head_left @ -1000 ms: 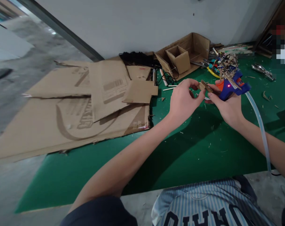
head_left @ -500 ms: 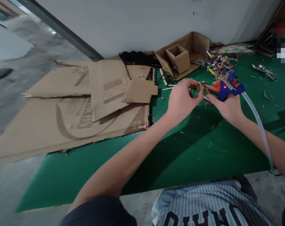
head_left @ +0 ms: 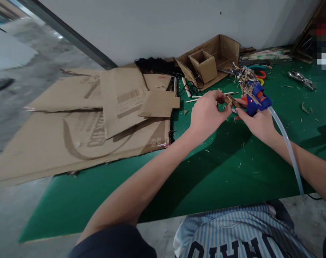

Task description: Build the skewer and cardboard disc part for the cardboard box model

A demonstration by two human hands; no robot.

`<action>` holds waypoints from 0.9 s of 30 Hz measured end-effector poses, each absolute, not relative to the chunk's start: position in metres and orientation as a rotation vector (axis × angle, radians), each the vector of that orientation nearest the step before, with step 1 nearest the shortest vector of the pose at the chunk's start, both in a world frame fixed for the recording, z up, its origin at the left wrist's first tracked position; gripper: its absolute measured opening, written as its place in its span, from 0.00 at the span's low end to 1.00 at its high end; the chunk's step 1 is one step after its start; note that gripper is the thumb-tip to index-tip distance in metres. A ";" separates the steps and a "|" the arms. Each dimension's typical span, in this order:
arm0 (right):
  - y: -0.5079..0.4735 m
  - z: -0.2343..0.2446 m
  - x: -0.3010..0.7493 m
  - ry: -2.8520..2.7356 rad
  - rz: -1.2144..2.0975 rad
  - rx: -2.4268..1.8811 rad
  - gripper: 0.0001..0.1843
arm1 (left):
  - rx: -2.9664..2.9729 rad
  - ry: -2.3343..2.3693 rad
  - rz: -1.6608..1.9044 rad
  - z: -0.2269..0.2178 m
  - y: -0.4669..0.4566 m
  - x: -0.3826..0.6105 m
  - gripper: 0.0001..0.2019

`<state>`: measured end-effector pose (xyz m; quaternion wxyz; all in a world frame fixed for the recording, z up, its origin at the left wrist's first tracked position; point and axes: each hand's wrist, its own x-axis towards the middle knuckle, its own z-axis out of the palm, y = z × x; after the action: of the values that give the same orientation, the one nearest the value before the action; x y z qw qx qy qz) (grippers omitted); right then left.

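Observation:
My left hand point(head_left: 207, 113) pinches a small brown cardboard piece point(head_left: 231, 100) between thumb and fingertips above the green mat point(head_left: 219, 168). My right hand point(head_left: 255, 122) grips a blue hot glue gun point(head_left: 253, 96) with an orange nozzle and a lit red light; scraps of cardboard stick to the gun's top. A clear glue stick point(head_left: 285, 143) trails back from the gun past my right forearm. Two fingers of the right hand also touch the cardboard piece.
Flattened cardboard sheets point(head_left: 84, 114) lie on the left, overlapping the mat. An open cardboard box point(head_left: 208, 62) with a smaller box inside stands by the wall. Scissors point(head_left: 259, 73), pliers point(head_left: 299, 79), wooden sticks and black cable lie at the back.
The glue gun has tilted more upright and shifted left and slightly up toward the cardboard piece. Both hands stay together; the view has drifted a little.

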<state>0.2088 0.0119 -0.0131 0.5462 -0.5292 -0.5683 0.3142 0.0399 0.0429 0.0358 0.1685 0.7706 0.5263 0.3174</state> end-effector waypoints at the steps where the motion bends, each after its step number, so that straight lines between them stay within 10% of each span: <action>1: 0.012 -0.014 0.209 -1.344 0.761 -1.246 0.18 | 2.192 1.496 0.895 0.036 0.043 0.040 0.07; 27: 0.010 0.000 0.210 -1.229 0.878 -1.270 0.17 | 2.656 1.395 0.599 0.040 0.041 0.032 0.08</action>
<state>0.2097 0.0098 -0.0003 0.5514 -0.5368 -0.5197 0.3710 0.0319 0.0412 0.0399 0.0414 0.8675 0.4556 0.1955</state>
